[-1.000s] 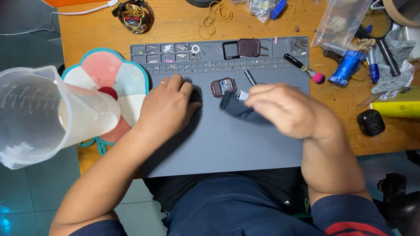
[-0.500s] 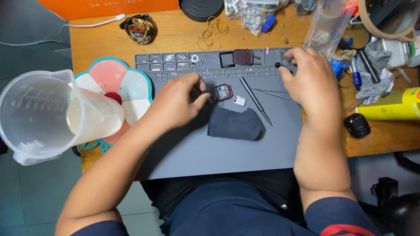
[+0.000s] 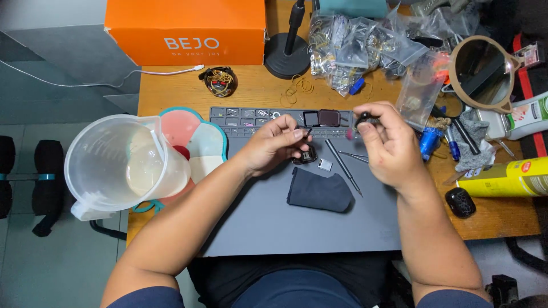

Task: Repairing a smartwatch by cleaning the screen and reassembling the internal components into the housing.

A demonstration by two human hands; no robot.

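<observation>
One orange box [image 3: 185, 31], one clear jug [image 3: 123, 162], one dark cloth [image 3: 318, 193], two hands [image 3: 274, 145].

Small dark watch body [image 3: 305, 155] on grey mat [image 3: 274, 222]

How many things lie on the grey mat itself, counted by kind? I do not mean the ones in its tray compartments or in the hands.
Dark cloth: 1
Watch body, next to the left hand: 1
Small white square piece: 1
Thin metal tools: 2
Total: 5
The right hand holds a small dark tool above the mat.
</observation>
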